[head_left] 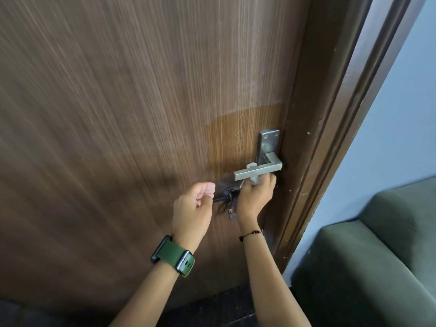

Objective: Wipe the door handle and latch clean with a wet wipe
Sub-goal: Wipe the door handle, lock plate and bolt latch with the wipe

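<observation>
A silver lever door handle on a metal backplate is fixed to a brown wooden door. My right hand is under the lever, gripping a white wet wipe and pressing it against the lever's underside; a bit of the wipe also shows above the lever. My left hand hovers to the left with fingers loosely curled and nothing in it. A dark latch with keys sits between the two hands, partly hidden by them.
The dark door frame runs along the door's right edge, with a pale blue wall beyond it. A green sofa stands at the lower right. The floor below is dark.
</observation>
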A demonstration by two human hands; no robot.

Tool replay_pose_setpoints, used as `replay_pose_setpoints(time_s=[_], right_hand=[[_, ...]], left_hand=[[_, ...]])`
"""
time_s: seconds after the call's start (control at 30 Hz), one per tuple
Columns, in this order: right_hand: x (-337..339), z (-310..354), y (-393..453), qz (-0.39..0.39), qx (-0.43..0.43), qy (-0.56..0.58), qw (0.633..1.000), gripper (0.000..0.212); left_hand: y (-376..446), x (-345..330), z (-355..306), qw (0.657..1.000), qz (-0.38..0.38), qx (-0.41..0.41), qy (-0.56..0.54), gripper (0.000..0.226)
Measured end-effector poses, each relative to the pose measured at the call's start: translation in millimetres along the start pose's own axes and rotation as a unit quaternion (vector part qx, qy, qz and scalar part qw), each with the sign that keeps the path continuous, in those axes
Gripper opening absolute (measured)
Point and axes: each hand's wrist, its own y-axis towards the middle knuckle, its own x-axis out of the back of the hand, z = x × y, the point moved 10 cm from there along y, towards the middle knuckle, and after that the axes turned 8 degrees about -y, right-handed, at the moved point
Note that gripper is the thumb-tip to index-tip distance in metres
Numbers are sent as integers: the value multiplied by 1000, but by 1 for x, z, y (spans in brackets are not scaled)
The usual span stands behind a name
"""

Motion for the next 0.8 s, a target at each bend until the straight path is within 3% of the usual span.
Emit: replay_pose_setpoints(time_s=[0.17, 0.4, 0.47, 0.8], right_hand=[[-6, -21, -2, 13, -159, 222, 962, 19], [-13, -19, -6, 11, -194, 306, 932, 3], [-19, -20, -13, 26, -200, 339, 919, 10], [-19, -16, -17, 23, -171, 261, 950, 19]], left_hand=[[0, 7, 2, 1000, -5, -1, -1, 28], [-4, 14, 7, 1000, -11, 8, -11, 30], [-5, 16, 7, 1000, -13, 10, -14, 30], [-7, 27, 10, 1000, -22, 9, -8, 29]])
